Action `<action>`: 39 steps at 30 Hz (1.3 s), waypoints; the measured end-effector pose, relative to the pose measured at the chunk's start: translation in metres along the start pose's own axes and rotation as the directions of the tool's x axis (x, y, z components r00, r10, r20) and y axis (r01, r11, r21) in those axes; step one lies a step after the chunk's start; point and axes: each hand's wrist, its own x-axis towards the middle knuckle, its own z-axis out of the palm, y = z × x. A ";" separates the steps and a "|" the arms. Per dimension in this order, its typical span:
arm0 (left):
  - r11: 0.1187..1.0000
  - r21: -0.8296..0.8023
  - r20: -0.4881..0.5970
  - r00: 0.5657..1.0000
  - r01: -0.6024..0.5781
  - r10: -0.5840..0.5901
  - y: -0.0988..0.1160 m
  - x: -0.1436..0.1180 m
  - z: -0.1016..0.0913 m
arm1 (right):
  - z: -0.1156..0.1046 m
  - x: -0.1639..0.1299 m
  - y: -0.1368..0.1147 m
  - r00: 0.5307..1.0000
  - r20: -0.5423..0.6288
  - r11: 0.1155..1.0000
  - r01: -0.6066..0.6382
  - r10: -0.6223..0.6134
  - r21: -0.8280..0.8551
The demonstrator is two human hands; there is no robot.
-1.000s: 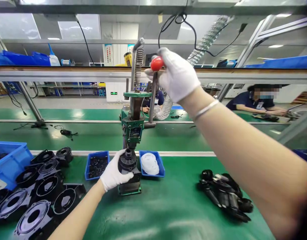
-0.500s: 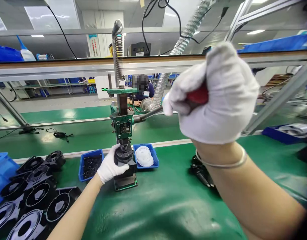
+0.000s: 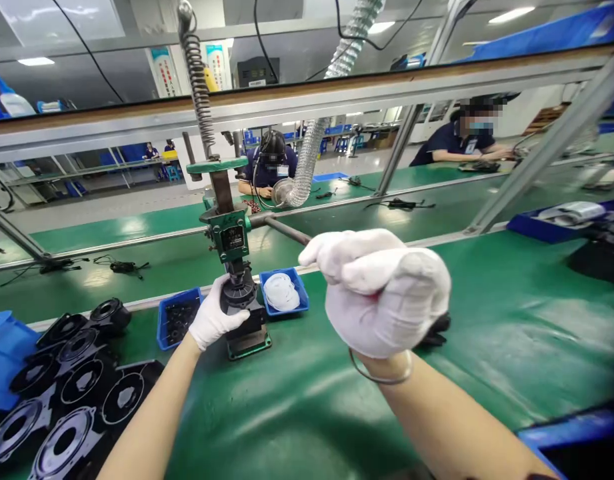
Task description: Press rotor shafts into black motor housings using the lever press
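Note:
A green hand press (image 3: 231, 235) stands on the green bench, with a tall spring above it. My left hand (image 3: 213, 321), in a white glove, holds a round black plastic part (image 3: 238, 296) on the press base, under the ram. My right hand (image 3: 381, 290), also gloved, is closed around the knob of the press lever (image 3: 283, 231); the knob is hidden in my fist. The lever is swung down toward me, and the ram sits on the black part.
Two small blue trays flank the press: one with small black pieces (image 3: 178, 323), one with white rings (image 3: 281, 292). Black fan housings (image 3: 71, 393) lie at the left beside a blue bin (image 3: 1, 347). More black parts (image 3: 437, 328) lie behind my right hand. Other people work at benches beyond.
My right hand has pulled the lever from upright down toward me; the red knob is now hidden in my fist. The ram has come down onto the black part. My left hand has stayed there.

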 end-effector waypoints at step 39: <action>0.820 0.554 0.286 0.892 0.145 -0.351 0.022 -0.160 -0.005 | -0.065 -0.185 0.039 0.019 0.917 0.912 0.102 0.398 -0.398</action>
